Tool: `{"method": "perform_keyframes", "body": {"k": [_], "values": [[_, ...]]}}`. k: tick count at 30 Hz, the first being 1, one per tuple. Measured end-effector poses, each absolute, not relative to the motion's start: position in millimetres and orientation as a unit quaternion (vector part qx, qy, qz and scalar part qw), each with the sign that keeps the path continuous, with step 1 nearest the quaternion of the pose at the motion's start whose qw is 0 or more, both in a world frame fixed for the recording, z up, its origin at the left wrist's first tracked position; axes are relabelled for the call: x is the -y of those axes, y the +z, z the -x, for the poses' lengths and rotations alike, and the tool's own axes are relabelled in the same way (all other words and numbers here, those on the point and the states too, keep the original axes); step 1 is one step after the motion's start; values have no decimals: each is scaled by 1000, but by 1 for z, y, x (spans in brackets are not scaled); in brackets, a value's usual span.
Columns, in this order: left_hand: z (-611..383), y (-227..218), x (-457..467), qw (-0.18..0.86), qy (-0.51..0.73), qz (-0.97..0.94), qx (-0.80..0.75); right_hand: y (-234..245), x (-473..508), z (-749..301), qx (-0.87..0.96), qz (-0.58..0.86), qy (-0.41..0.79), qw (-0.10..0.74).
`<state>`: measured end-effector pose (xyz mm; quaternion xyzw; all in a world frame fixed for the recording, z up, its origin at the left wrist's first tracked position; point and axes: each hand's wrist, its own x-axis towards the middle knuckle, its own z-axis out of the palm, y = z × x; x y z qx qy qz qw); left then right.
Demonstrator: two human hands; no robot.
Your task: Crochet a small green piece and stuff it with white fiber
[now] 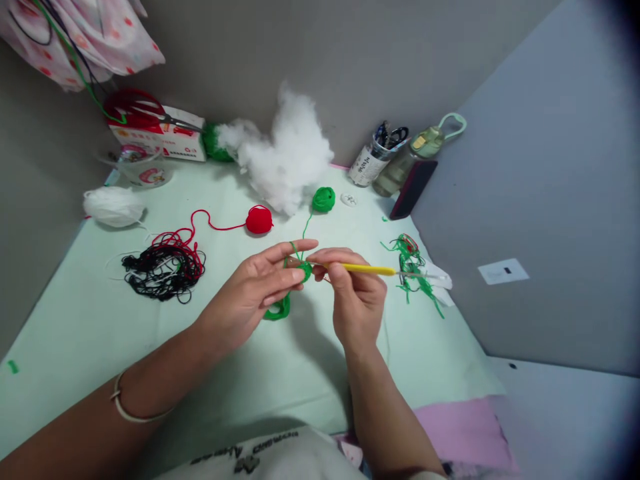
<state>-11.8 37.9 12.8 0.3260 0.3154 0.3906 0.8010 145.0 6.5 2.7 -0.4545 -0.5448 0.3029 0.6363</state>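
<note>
Crochet piece (307, 271), green, between left fingers (283, 279)

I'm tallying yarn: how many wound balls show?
3: white ball at left, red ball mid-table, green ball right of red. The partly hidden green bundle could be another.

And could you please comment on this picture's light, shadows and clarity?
Head view: soft shadow on the pale tabletop beside the right hand; head view: right corners fade to black; head view: stitches on the green piece in the left hand too fine to make out.
</note>
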Motion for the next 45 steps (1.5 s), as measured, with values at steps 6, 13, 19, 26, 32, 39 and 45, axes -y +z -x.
{"method": "perform_keyframes", "body": {"k": [6,13,19,26,32,39,45], "values": [[6,10,-34,773,423,-322,-346,-9,1,-140,657,479,111,572],[12,11,-41,838,387,-252,-290,-2,-4,-149,533,465,266,655],[12,9,-39,794,390,-359,-299,0,-7,-146,512,459,345,639],[14,4,-40,744,405,-407,-341,0,-7,-150,475,418,405,660],[12,7,-35,620,437,-502,-416,1,1,-145,629,462,206,590],[4,7,-30,694,450,-395,-399,-14,0,-139,748,438,-94,490],[12,11,-41,836,384,-260,-295,-2,-2,-147,592,431,191,654]]}}
